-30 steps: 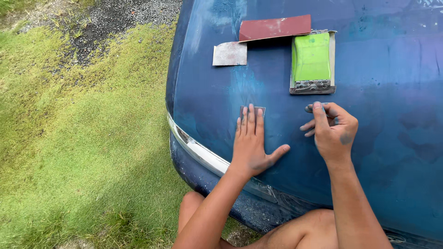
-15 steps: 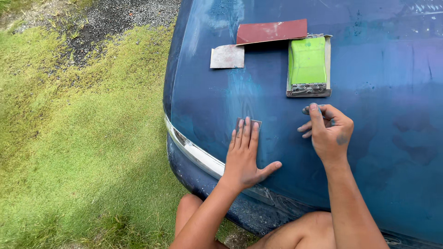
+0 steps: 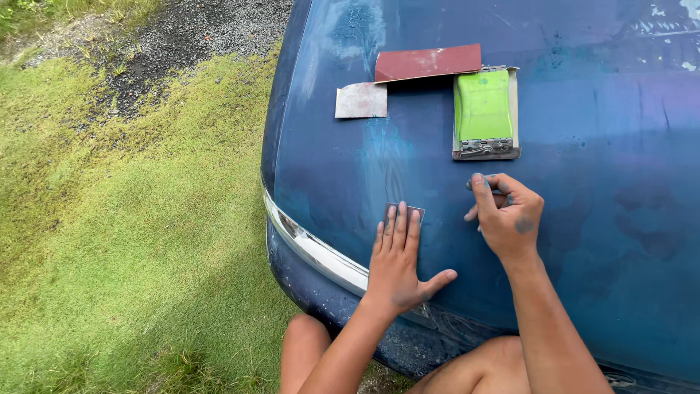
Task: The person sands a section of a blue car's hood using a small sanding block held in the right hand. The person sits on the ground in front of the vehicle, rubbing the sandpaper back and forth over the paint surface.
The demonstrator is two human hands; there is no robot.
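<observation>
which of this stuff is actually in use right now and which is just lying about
In use:
left hand pressing a small sandpaper piece flat on the blue car panel
right hand resting on the panel

Lying about:
green sanding block
red sandpaper sheet
pale worn sandpaper square

Left hand (image 3: 397,263): bare, no glove, ring or watch. Right hand (image 3: 510,217): bare, blue dust smudges on knuckles and fingertip. Forearms unsleeved; knees uncovered.

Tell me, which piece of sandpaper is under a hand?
The small dark piece under the left hand. The red sheet and pale square lie untouched farther up.
</observation>
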